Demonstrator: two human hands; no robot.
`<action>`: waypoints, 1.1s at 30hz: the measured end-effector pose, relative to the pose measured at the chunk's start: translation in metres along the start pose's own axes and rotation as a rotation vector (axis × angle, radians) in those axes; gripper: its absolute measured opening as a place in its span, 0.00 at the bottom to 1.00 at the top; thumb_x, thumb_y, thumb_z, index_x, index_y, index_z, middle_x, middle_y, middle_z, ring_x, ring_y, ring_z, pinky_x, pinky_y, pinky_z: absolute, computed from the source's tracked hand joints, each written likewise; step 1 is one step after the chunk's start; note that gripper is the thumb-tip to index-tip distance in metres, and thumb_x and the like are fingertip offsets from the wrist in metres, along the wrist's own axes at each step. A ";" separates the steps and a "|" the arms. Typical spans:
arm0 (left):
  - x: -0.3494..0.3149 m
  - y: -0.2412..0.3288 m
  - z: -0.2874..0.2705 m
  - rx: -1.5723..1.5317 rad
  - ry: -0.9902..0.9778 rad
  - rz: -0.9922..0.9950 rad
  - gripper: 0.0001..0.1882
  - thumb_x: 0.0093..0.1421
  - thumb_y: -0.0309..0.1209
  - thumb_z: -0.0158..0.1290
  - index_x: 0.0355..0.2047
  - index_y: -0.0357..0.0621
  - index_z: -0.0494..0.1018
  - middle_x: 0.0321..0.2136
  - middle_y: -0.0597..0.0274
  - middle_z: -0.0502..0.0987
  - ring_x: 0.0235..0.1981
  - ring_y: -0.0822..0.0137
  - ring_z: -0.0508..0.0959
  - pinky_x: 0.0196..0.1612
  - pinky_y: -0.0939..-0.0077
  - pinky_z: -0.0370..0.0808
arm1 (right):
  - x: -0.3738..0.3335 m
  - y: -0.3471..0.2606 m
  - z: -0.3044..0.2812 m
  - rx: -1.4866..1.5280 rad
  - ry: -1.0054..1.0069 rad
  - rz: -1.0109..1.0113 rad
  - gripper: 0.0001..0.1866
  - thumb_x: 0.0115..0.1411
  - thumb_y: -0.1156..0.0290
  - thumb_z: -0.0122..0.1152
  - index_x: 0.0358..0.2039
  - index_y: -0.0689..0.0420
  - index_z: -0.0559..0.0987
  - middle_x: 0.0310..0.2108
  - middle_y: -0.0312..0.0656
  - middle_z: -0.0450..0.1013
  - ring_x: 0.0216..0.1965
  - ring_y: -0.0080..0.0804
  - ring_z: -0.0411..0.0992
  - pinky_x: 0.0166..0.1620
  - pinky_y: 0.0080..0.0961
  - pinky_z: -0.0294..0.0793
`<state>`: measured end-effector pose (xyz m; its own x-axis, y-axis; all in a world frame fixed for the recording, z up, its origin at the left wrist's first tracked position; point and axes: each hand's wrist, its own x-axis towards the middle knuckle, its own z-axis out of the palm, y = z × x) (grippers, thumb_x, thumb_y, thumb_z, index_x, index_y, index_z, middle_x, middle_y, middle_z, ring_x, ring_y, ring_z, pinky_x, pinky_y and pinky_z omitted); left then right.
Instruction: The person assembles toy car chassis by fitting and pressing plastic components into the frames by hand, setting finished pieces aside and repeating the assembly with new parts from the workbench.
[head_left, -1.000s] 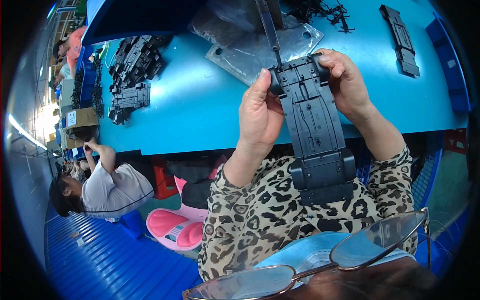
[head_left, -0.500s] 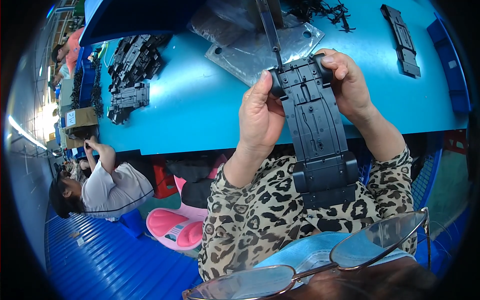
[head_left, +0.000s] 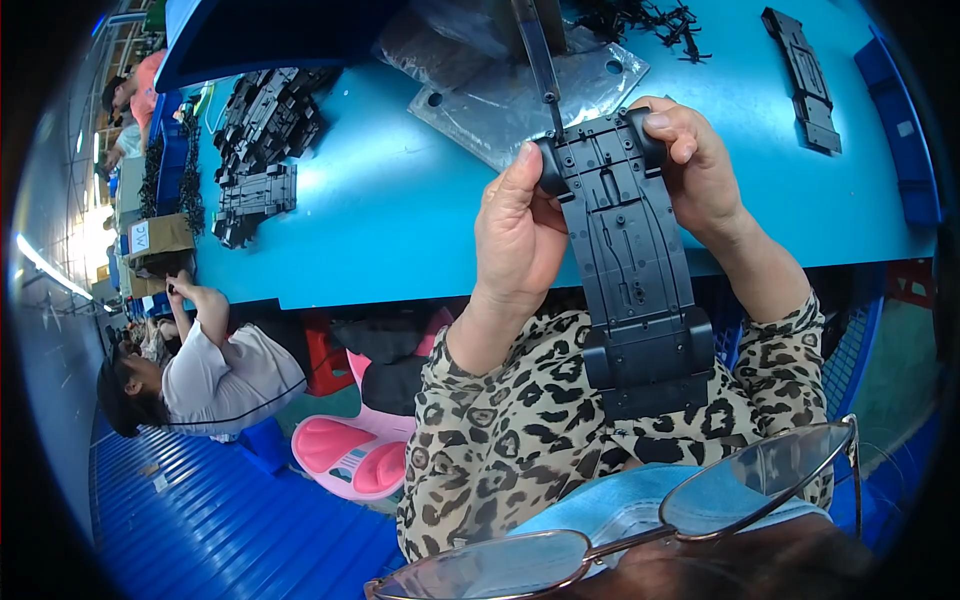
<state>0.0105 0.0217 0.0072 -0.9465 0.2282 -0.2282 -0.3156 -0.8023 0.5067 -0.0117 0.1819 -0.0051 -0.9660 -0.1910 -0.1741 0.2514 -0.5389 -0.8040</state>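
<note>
A long black plastic toy car chassis is held between my two hands, its far end over the table edge and its near end over my lap. My left hand grips the left far corner, thumb on the wheel arch. On the opposite wheel arch, my right hand is closed with thumb and fingers. The tip of an upright screwdriver bit meets the chassis at its far left corner, beside my left thumb. Whether a screw sits under the tip is too small to tell.
Behind the chassis lies a metal base plate with plastic film. Stacked black chassis lie at the left, and another chassis at the right near a blue bin. Small black parts lie at the back. A co-worker sits at left.
Almost nothing differs. The chassis's near end has shifted very slightly left, while both hands keep their grip and the bit stays at the far left corner.
</note>
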 end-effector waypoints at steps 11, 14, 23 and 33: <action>0.001 0.003 -0.004 0.061 0.057 -0.033 0.15 0.61 0.36 0.42 0.31 0.36 0.70 0.28 0.60 0.75 0.29 0.72 0.74 0.35 0.78 0.71 | 0.000 0.004 -0.001 0.008 -0.020 0.002 0.11 0.51 0.63 0.50 0.19 0.56 0.67 0.14 0.31 0.63 0.09 0.17 0.58 0.11 0.11 0.54; 0.000 0.006 -0.003 0.079 0.018 -0.016 0.15 0.61 0.36 0.42 0.31 0.36 0.70 0.27 0.60 0.75 0.28 0.72 0.74 0.34 0.78 0.71 | 0.000 0.005 -0.002 0.005 -0.042 0.001 0.11 0.51 0.63 0.50 0.20 0.57 0.68 0.15 0.32 0.64 0.09 0.17 0.58 0.11 0.12 0.55; 0.000 0.007 -0.005 0.168 -0.064 0.032 0.16 0.61 0.37 0.41 0.32 0.35 0.70 0.26 0.59 0.75 0.27 0.73 0.74 0.31 0.80 0.71 | 0.001 0.004 -0.002 0.001 -0.013 0.013 0.11 0.49 0.63 0.50 0.23 0.59 0.70 0.16 0.33 0.65 0.10 0.17 0.59 0.12 0.12 0.55; 0.011 0.006 -0.015 0.087 -0.030 -0.013 0.16 0.61 0.37 0.41 0.33 0.34 0.70 0.29 0.57 0.75 0.31 0.69 0.75 0.36 0.77 0.72 | 0.001 0.003 0.000 -0.079 -0.006 0.112 0.11 0.48 0.62 0.51 0.24 0.57 0.70 0.16 0.30 0.64 0.12 0.16 0.58 0.14 0.12 0.55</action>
<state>-0.0004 0.0107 -0.0049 -0.9435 0.2554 -0.2112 -0.3312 -0.7485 0.5745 -0.0116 0.1801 -0.0073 -0.9316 -0.2516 -0.2622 0.3522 -0.4478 -0.8218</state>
